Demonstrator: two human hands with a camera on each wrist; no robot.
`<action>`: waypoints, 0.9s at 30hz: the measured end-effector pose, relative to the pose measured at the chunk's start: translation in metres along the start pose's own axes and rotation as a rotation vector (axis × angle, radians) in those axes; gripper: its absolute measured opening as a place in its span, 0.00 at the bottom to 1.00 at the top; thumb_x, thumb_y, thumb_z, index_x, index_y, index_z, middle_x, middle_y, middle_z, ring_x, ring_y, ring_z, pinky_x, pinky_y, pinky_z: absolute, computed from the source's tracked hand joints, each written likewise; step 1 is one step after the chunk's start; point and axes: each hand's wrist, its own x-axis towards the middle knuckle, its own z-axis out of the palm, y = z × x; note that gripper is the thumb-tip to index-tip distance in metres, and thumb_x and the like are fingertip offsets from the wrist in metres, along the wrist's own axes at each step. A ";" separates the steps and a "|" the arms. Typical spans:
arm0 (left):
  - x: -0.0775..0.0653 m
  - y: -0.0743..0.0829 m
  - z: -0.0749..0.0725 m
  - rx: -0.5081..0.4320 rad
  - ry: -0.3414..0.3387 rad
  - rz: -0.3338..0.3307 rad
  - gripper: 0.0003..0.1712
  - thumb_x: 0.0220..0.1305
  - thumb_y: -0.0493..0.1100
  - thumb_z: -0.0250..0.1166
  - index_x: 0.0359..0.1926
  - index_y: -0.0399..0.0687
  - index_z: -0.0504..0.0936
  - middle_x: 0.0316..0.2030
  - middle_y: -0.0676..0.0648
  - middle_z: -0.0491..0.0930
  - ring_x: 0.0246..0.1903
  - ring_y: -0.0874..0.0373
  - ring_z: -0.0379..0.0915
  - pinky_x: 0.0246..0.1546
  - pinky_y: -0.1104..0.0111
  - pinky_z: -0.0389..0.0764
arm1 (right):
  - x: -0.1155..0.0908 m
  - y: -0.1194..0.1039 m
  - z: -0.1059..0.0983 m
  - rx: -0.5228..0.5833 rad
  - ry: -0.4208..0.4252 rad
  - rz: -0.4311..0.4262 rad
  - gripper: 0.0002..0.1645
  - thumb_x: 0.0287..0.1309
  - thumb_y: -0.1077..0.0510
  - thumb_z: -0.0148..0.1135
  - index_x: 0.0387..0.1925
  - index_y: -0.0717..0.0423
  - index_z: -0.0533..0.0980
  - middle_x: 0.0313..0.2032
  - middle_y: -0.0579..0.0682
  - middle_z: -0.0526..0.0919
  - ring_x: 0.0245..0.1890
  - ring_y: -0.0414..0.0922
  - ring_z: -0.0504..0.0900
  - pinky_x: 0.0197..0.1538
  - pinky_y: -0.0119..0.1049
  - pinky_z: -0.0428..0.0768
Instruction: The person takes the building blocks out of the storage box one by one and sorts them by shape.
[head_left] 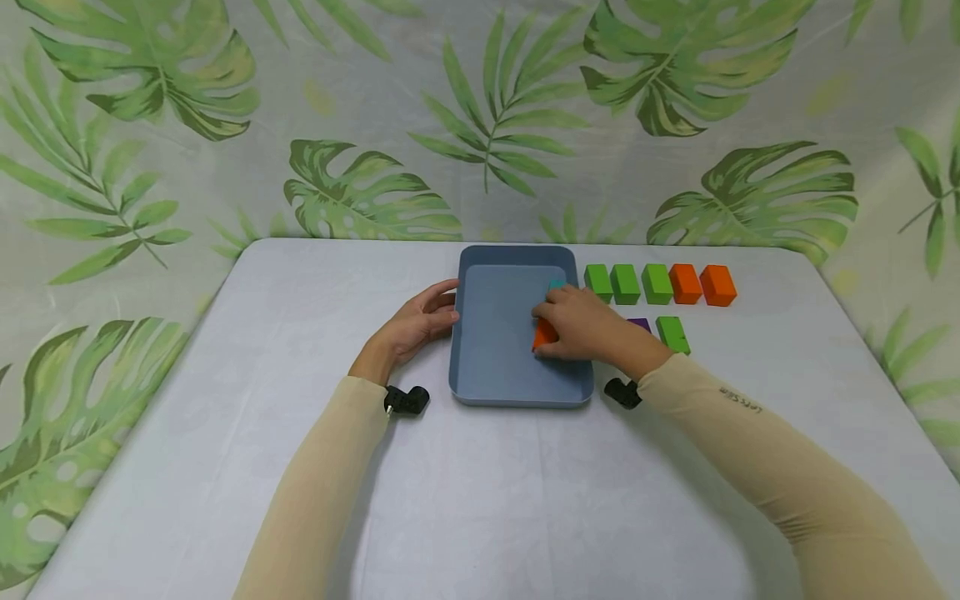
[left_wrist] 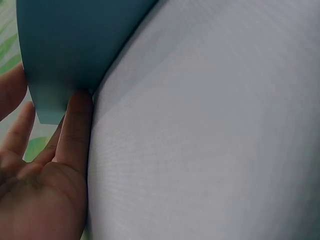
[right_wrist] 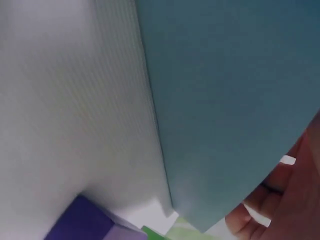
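Over the right half of a blue-grey tray, my right hand grips an orange block between thumb and fingers. A teal block lies in the tray just beyond that hand, partly hidden by it. My left hand is at the tray's left side, its fingers fairly straight and touching the outer wall. In the left wrist view, fingers rest along the tray wall low down by the tablecloth. The right wrist view shows the tray's other outer wall, which hides most of the right hand's fingers.
Right of the tray, a back row holds several green blocks and two orange blocks. Nearer me are a purple block, partly covered by my right arm, and a green block. A leaf-print cloth hangs behind the white table.
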 end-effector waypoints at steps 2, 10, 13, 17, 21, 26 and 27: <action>0.000 0.000 0.000 0.001 0.002 0.000 0.36 0.62 0.32 0.55 0.69 0.55 0.55 0.68 0.44 0.56 0.66 0.50 0.57 0.65 0.54 0.61 | 0.000 0.000 0.001 0.039 0.009 -0.031 0.36 0.44 0.36 0.66 0.51 0.53 0.75 0.43 0.53 0.76 0.42 0.49 0.72 0.43 0.45 0.74; 0.001 -0.001 0.000 -0.003 0.001 0.004 0.37 0.62 0.31 0.55 0.69 0.54 0.54 0.67 0.43 0.57 0.66 0.49 0.57 0.64 0.54 0.61 | 0.000 -0.002 0.003 0.132 -0.074 -0.035 0.41 0.43 0.42 0.69 0.57 0.57 0.69 0.44 0.51 0.74 0.40 0.45 0.72 0.44 0.38 0.76; 0.001 0.000 0.000 -0.002 0.002 0.006 0.37 0.62 0.31 0.54 0.69 0.54 0.54 0.68 0.43 0.57 0.66 0.49 0.57 0.65 0.54 0.61 | -0.001 -0.001 0.004 0.162 -0.081 -0.032 0.40 0.44 0.44 0.69 0.57 0.58 0.69 0.44 0.52 0.74 0.40 0.45 0.72 0.45 0.37 0.75; 0.001 0.000 0.000 0.006 0.004 0.003 0.36 0.63 0.31 0.54 0.69 0.54 0.54 0.68 0.43 0.57 0.66 0.49 0.57 0.65 0.53 0.61 | -0.001 -0.001 0.005 0.190 -0.077 -0.033 0.40 0.44 0.46 0.69 0.57 0.58 0.69 0.45 0.52 0.74 0.40 0.45 0.72 0.45 0.37 0.76; 0.001 0.000 0.000 0.005 0.007 -0.002 0.36 0.62 0.31 0.55 0.69 0.55 0.54 0.67 0.44 0.57 0.65 0.49 0.58 0.65 0.54 0.61 | -0.001 0.000 0.006 0.215 -0.072 -0.034 0.39 0.44 0.47 0.69 0.57 0.58 0.69 0.45 0.52 0.74 0.40 0.45 0.72 0.45 0.37 0.76; 0.001 -0.001 0.000 -0.001 0.009 0.002 0.36 0.62 0.31 0.54 0.69 0.55 0.55 0.67 0.43 0.57 0.65 0.49 0.58 0.64 0.54 0.61 | -0.002 0.002 0.007 0.238 -0.059 -0.035 0.38 0.44 0.47 0.69 0.57 0.57 0.69 0.46 0.51 0.74 0.40 0.44 0.72 0.45 0.37 0.76; 0.001 -0.001 0.000 -0.002 0.010 0.003 0.36 0.62 0.31 0.55 0.69 0.55 0.55 0.67 0.43 0.57 0.65 0.49 0.58 0.64 0.54 0.61 | -0.002 0.002 0.008 0.242 -0.058 -0.036 0.39 0.44 0.47 0.69 0.57 0.57 0.69 0.46 0.51 0.74 0.40 0.44 0.72 0.45 0.37 0.76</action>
